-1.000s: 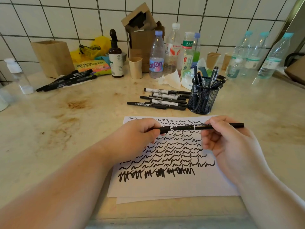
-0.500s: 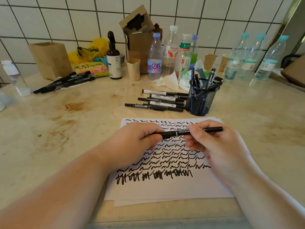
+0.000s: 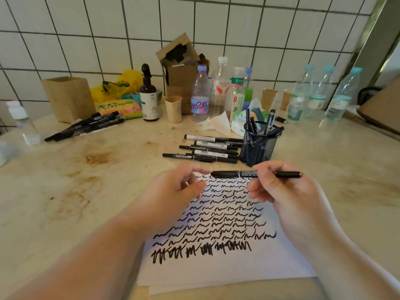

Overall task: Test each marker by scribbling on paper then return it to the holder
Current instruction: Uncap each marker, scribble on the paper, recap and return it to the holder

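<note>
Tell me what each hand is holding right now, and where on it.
The right hand pinches the black marker around its middle to rear barrel. The left hand holds nothing.

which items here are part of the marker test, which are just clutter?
In the job:
marker, held in right hand
left hand, off the marker
paper with scribbles
mesh holder
loose markers beside the holder
marker pile at far left

Clutter:
water bottles
brown pump bottle
paper cups
cardboard boxes
tissue
</note>
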